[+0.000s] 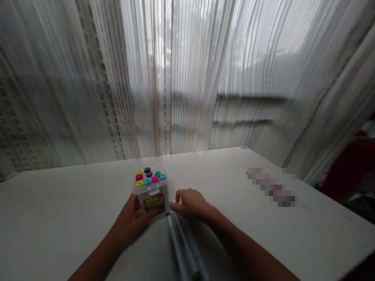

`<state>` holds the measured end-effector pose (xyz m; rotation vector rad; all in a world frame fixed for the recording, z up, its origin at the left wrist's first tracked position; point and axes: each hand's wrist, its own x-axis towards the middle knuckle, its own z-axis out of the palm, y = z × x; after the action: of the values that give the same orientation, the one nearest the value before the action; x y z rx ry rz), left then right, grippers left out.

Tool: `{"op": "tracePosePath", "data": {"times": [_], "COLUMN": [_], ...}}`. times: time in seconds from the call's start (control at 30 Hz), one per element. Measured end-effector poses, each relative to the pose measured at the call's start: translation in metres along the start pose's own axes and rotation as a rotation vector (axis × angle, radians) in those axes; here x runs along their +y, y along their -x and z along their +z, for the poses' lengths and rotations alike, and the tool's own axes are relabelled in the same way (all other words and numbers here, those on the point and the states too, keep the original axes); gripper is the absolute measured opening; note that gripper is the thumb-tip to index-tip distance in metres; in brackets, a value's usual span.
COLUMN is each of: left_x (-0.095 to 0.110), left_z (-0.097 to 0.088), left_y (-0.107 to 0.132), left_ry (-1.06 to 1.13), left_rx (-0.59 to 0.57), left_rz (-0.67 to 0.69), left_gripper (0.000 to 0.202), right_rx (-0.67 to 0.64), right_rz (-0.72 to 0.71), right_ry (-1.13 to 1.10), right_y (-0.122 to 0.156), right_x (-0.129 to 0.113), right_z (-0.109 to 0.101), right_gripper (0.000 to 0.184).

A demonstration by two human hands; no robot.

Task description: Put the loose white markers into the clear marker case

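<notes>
While the left hand point(136, 220) grips a clear box point(142, 198), the right hand point(191, 203) bends beside it

Although the two hands are close, they are apart from each other, with the front right corner of the box between them. The left hand is clamped on the box, wrapping its left side, the thumb laid across the lower front. The right hand is just to the right, its fingers curled and its thumb pointing toward the box; a small green tip point(171, 202) shows by that thumb, and I cannot tell whether the fingers are closed on anything.

The box stands upright, left of the middle of the white desk point(73, 207). Round marker caps point(155, 179) fill its top in yellow, black, red, purple, green, pink and light blue. A latch point(154, 190) is at the front, above a yellow label point(154, 201) with a dark border.

Below the right hand, loose markers point(177, 246) lie side by side, slanting toward the near edge; one has a blue end near the box, another a green end at the bottom.

Farther right, a pixelated pinkish object point(268, 186) rests on the desk. Behind the desk hangs a striped sheer curtain point(187, 78), lit from beyond, and something dark red point(348, 168) stands past the right edge.
</notes>
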<state>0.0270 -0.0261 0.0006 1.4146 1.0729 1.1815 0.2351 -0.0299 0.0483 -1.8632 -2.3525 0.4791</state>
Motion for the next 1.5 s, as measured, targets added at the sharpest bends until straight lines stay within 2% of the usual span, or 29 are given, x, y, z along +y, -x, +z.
{"op": "tracePosePath", "data": {"times": [0.17, 0.37, 0.6, 0.93, 1.5], "left_x": [-0.010, -0.013, -0.002, 0.004, 0.012], "left_z": [-0.001, -0.006, 0.003, 0.002, 0.006], "left_y": [0.000, -0.002, 0.001, 0.001, 0.000], "left_ry": [-0.032, -0.049, -0.028, 0.017, 0.021], "left_rx": [0.053, 0.022, 0.092, 0.019, 0.000], "left_rz": [0.005, -0.043, 0.000, 0.021, 0.044], "left_gripper": [0.061, 0.062, 0.066, 0.063, 0.059], "right_rx": [-0.047, -0.064, -0.052, -0.037, -0.029], "right_rz": [-0.023, -0.069, -0.060, -0.066, -0.034], "right_ry": [-0.019, -0.023, -0.052, -0.051, -0.073], "right_y": [0.001, 0.002, 0.001, 0.003, 0.002], "right_x": [0.001, 0.003, 0.004, 0.001, 0.002], "right_z": [-0.002, -0.002, -0.003, -0.006, -0.002], "right_gripper": [0.032, 0.032, 0.027, 0.025, 0.021]}}
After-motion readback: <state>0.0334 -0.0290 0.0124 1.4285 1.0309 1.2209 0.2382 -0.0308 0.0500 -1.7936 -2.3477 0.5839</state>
